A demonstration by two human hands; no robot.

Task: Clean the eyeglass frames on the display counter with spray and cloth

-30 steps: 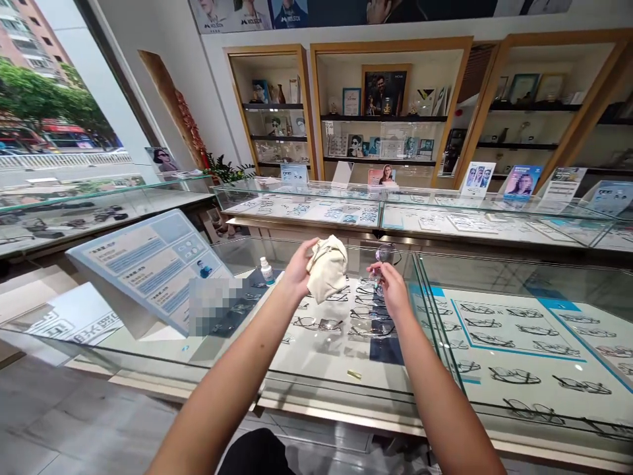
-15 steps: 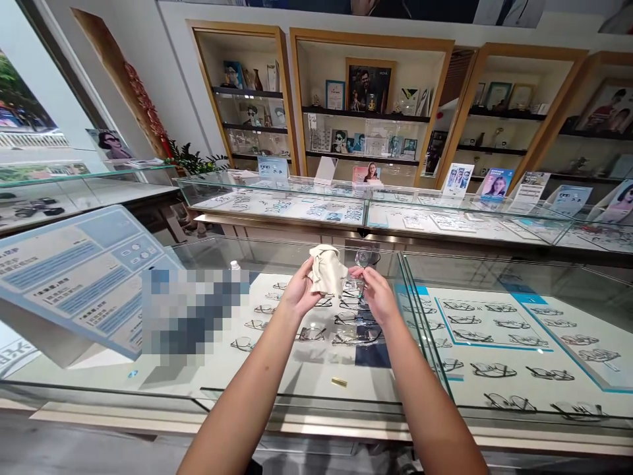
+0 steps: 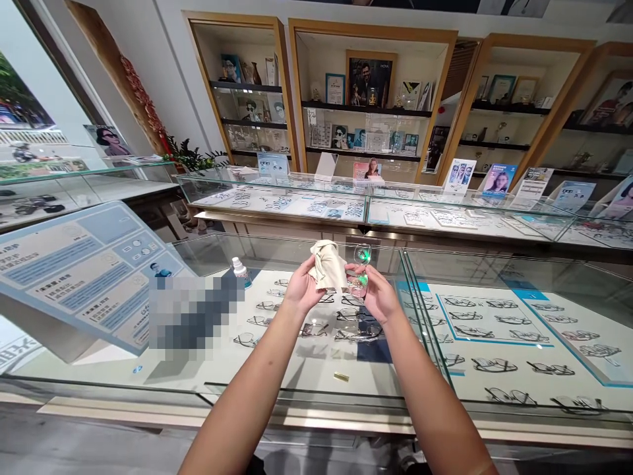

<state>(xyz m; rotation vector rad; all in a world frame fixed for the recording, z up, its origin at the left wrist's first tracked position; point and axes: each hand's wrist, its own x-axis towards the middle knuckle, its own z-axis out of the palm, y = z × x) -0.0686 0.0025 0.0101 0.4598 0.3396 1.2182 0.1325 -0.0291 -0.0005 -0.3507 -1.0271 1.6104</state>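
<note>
My left hand (image 3: 302, 290) is closed around a cream cleaning cloth (image 3: 328, 265), held up over a glass display counter (image 3: 316, 389). My right hand (image 3: 376, 295) pinches a pair of thin-framed glasses (image 3: 361, 264) whose lenses catch green glints. The cloth and the glasses touch between my two hands. A small spray bottle (image 3: 242, 272) with a white cap stands on the glass to the left of my left hand. Rows of glasses (image 3: 316, 326) lie inside the counter below my hands.
A slanted blue information sign (image 3: 74, 270) stands on the counter at left, beside a blurred patch. A second glass counter (image 3: 376, 211) runs behind. Wooden wall shelves (image 3: 366, 112) hold pictures and frames. A small gold item (image 3: 341, 377) lies in the case.
My hands have come together, so the cloth now meets the glasses. The view has swung to the right and settled, and the spray bottle shows more clearly.
</note>
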